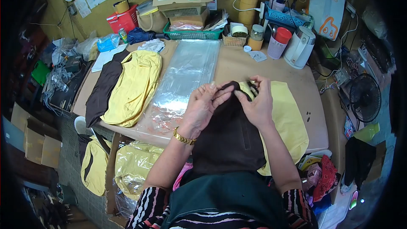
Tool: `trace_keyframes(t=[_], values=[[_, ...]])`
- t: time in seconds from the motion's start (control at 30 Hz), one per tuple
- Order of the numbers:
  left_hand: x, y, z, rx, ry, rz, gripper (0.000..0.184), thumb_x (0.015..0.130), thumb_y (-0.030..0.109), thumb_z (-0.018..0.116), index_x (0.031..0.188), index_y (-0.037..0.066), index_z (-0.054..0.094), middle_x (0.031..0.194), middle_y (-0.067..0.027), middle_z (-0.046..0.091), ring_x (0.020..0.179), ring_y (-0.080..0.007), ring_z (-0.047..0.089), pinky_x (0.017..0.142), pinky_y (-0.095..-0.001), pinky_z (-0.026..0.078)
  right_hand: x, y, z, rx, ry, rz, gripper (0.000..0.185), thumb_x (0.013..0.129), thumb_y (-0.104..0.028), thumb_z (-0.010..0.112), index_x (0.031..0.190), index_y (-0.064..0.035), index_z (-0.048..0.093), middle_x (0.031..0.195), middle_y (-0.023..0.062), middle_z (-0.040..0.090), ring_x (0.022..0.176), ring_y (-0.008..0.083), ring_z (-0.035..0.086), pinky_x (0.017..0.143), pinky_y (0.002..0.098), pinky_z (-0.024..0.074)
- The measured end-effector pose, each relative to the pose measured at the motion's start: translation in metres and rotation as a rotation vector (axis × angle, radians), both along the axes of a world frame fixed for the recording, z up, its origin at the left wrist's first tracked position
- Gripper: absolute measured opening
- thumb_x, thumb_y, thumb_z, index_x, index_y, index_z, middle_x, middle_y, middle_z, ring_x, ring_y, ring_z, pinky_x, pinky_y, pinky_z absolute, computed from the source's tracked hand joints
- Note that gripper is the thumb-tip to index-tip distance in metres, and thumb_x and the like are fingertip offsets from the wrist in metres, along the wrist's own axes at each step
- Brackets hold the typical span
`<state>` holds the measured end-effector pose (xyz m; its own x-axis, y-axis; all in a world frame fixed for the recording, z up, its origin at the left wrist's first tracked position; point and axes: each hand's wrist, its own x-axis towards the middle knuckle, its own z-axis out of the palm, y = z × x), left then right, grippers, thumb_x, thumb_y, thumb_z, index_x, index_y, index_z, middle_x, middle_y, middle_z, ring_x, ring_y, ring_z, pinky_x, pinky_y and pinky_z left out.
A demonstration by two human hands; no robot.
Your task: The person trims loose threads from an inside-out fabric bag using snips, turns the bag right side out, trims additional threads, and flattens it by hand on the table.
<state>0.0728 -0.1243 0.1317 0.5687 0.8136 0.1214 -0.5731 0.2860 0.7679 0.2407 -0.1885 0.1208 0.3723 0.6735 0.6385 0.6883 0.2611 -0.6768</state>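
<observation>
A dark brown garment [227, 138] with a straight slit or zip line hangs over the front table edge towards my lap. Its upper edge is bunched up between both hands. My left hand [204, 101], with a gold bracelet at the wrist, is closed in a pinch on that edge. Opposite it, my right hand [260, 101] is closed with its thumb against the bunched cloth. A small dark thing [253, 88] among the right fingers is blurred, and I cannot make out its kind. Yellow fabric [288, 121] lies flat under and beside my right forearm.
To the left lies a folded yellow and brown garment [135, 85], beside clear plastic bags [186, 78]. Along the back stand a green basket [195, 35], a jar [256, 34], a lilac cup [276, 47] and a white kettle [299, 47]. A box of bagged yellow garments [137, 167] stands below.
</observation>
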Motion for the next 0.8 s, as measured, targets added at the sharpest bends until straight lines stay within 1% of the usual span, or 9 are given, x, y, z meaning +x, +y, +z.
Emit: trace_keyframes(t=[0.07, 0.13, 0.2, 0.3, 0.37, 0.47, 0.63, 0.73, 0.8], values=[[-0.011, 0.014, -0.005, -0.018, 0.068, 0.107, 0.027, 0.102, 0.02, 0.05, 0.099, -0.006, 0.058, 0.12, -0.0244, 0.061, 0.11, -0.027, 0.065, 0.089, -0.0325, 0.057, 0.031, 0.009, -0.045, -0.255, -0.213, -0.133, 0.039, 0.084, -0.026, 0.073, 0.11, -0.0054, 0.053, 0.106, 0.0143, 0.059, 0.091, 0.0371, 0.063, 0.074, 0.0451, 0.0514], [-0.04, 0.043, -0.007, 0.023, 0.155, 0.34, 0.033, 0.103, 0.023, 0.047, 0.104, -0.007, 0.059, 0.123, -0.0245, 0.06, 0.105, -0.0243, 0.066, 0.085, -0.0306, 0.058, 0.07, 0.004, -0.096, -0.425, -0.329, -0.207, 0.04, 0.086, -0.031, 0.07, 0.114, -0.0079, 0.053, 0.11, 0.016, 0.061, 0.096, 0.0366, 0.064, 0.078, 0.0471, 0.0516], [-0.099, 0.102, -0.045, -0.06, -0.161, 0.336, 0.031, 0.102, 0.024, 0.047, 0.108, -0.005, 0.059, 0.121, -0.0204, 0.061, 0.104, -0.0216, 0.064, 0.088, -0.0326, 0.055, 0.11, -0.004, -0.13, -0.488, -0.342, -0.294, 0.037, 0.089, -0.035, 0.066, 0.113, -0.0099, 0.053, 0.106, 0.0158, 0.063, 0.094, 0.0353, 0.065, 0.076, 0.0461, 0.0515], [-0.115, 0.11, -0.044, -0.08, -0.137, 0.678, 0.031, 0.098, 0.024, 0.05, 0.114, -0.001, 0.058, 0.12, -0.0153, 0.061, 0.106, -0.0191, 0.06, 0.093, -0.036, 0.051, 0.135, -0.011, -0.113, -0.661, -0.24, -0.391, 0.035, 0.091, -0.037, 0.064, 0.112, -0.0107, 0.053, 0.101, 0.0155, 0.065, 0.09, 0.0349, 0.066, 0.076, 0.046, 0.0514], [-0.092, 0.116, -0.063, 0.037, 0.31, 0.674, 0.036, 0.095, 0.03, 0.057, 0.119, 0.004, 0.057, 0.12, -0.0103, 0.059, 0.113, -0.0186, 0.054, 0.097, -0.0387, 0.046, 0.146, -0.009, -0.121, -0.617, -0.278, -0.417, 0.035, 0.091, -0.037, 0.064, 0.111, -0.0103, 0.053, 0.099, 0.0158, 0.065, 0.089, 0.035, 0.066, 0.075, 0.0461, 0.0513], [-0.038, 0.117, -0.085, 0.114, 0.565, 0.448, 0.055, 0.093, 0.034, 0.062, 0.137, 0.004, 0.048, 0.137, -0.0111, 0.049, 0.126, -0.0225, 0.047, 0.104, -0.0411, 0.041, 0.16, -0.002, -0.118, -0.609, -0.326, -0.422, 0.035, 0.091, -0.036, 0.064, 0.111, -0.0091, 0.054, 0.098, 0.0169, 0.066, 0.088, 0.036, 0.066, 0.075, 0.0463, 0.0512], [0.034, 0.122, -0.1, 0.203, 0.684, 0.277, 0.073, 0.091, 0.037, 0.065, 0.147, 0.001, 0.033, 0.147, -0.021, 0.039, 0.136, -0.0288, 0.04, 0.107, -0.041, 0.038, 0.207, 0.031, -0.1, -0.607, -0.187, -0.301, 0.034, 0.092, -0.033, 0.062, 0.114, -0.0075, 0.057, 0.101, 0.0207, 0.066, 0.094, 0.0368, 0.065, 0.08, 0.0432, 0.0501], [0.075, 0.129, -0.116, 0.264, 0.779, 0.27, 0.087, 0.089, 0.037, 0.069, 0.149, -0.004, 0.022, 0.15, -0.0274, 0.032, 0.139, -0.0336, 0.036, 0.108, -0.0403, 0.037, 0.148, 0.063, -0.082, -0.388, 0.014, -0.227, 0.032, 0.092, -0.029, 0.061, 0.114, -0.0062, 0.057, 0.099, 0.0216, 0.066, 0.092, 0.0373, 0.064, 0.082, 0.0422, 0.0499], [0.094, 0.147, -0.143, 0.529, 1.061, 0.44, 0.095, 0.087, 0.038, 0.072, 0.148, -0.01, 0.017, 0.151, -0.0301, 0.028, 0.138, -0.0345, 0.037, 0.108, -0.0381, 0.037, 0.094, 0.068, -0.072, -0.488, 0.039, -0.132, 0.027, 0.09, -0.026, 0.063, 0.11, -0.0082, 0.058, 0.097, 0.0199, 0.067, 0.093, 0.0366, 0.065, 0.081, 0.0436, 0.05]])
